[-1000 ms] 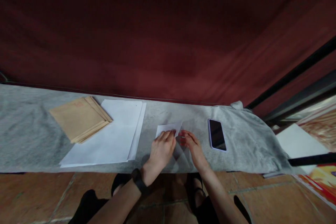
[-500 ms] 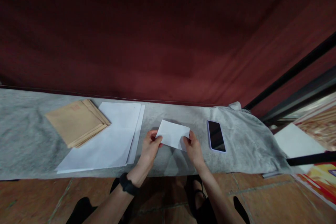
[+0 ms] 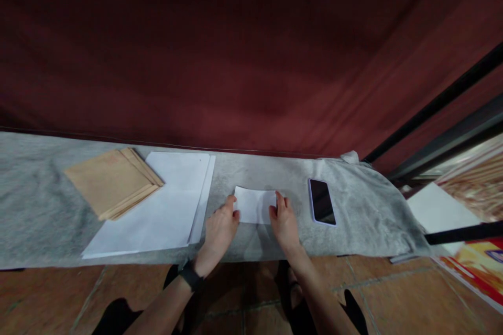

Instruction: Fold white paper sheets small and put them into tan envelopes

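Note:
Between my two hands is a small white piece of paper (image 3: pixel 255 205), apparently folded, low over the grey cloth and bowed slightly along its far edge. My left hand (image 3: pixel 223 221) grips its left end between thumb and fingers. On the right end, my right hand (image 3: pixel 283 220) has a similar pinch, with the thumb near the front and the index finger at the far corner. Left of my hands lie large white paper sheets (image 3: pixel 165 204), partly covered by a stack of brown envelopes (image 3: pixel 113 180).
A phone with a pale purple edge (image 3: pixel 322 202) lies right of my right hand. The grey cloth (image 3: pixel 35 204) covers a narrow surface against a dark red fabric wall (image 3: pixel 236 63). Black bars (image 3: pixel 440 99) and a printed board (image 3: pixel 479 267) are at the right.
The small white paper has turned from tilted to nearly square with the surface's front edge and now bows. Both hands have shifted their grip toward its ends.

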The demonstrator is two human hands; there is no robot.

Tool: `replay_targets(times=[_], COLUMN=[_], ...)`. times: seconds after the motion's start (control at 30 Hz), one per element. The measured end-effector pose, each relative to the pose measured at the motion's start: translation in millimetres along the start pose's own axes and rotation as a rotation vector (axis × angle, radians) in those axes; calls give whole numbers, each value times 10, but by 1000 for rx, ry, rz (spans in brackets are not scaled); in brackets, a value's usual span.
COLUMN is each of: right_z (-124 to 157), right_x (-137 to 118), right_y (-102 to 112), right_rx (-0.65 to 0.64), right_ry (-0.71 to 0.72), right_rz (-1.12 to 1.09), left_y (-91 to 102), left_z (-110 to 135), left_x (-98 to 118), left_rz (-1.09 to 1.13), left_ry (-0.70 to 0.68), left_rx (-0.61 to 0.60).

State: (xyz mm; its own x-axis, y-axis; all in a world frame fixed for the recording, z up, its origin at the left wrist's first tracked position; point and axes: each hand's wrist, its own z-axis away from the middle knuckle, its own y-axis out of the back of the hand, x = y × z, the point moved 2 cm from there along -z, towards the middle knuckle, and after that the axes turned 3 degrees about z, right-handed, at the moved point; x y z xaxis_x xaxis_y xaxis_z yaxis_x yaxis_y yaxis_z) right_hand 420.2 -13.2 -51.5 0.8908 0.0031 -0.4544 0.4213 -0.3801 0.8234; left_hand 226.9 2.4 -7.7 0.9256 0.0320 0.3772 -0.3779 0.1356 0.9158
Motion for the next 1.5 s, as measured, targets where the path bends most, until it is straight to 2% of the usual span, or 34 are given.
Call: replay_targets(times=[0.13, 0.2, 0.27, 0.33, 0.4, 0.53, 0.63, 0.83, 1.23, 1.37, 1.5], right_z=[96, 185, 289, 392, 483, 599, 621, 620, 654, 620, 490], right_x=[-143, -250, -342, -392, -400, -344, -282, -164, -72, -90, -204], right_y=[11, -26, -77, -127, -167, -200, -190, -124, -1, 56, 114], right_rx=[6, -51, -117, -166, -195, -191, -163, -118, -17, -23, -97], right_ry=[134, 212, 278, 324, 372, 449, 428, 320, 250, 227, 244], right_rz=[-7, -60, -49, 13, 95, 239, 300, 321, 313, 284, 193], left_y=[39, 33, -24, -152, -337, -647, -714, -681, -685, -588, -546], left_z=[26, 37, 48, 74, 130, 287, 367, 405, 409, 412, 365], left_x=[9, 16, 29, 48, 75, 59, -11, -155, -339, -280, -62], left_rz=[-76, -131, -177, -165, -82, -42, -76, -146, -155, -128, -128], left_ry=[-22, -72, -161, -282, -458, -566, -590, -593, -463, -461, -542], left_rx=[-38, 28, 145, 240, 246, 260, 321, 440, 423, 453, 411])
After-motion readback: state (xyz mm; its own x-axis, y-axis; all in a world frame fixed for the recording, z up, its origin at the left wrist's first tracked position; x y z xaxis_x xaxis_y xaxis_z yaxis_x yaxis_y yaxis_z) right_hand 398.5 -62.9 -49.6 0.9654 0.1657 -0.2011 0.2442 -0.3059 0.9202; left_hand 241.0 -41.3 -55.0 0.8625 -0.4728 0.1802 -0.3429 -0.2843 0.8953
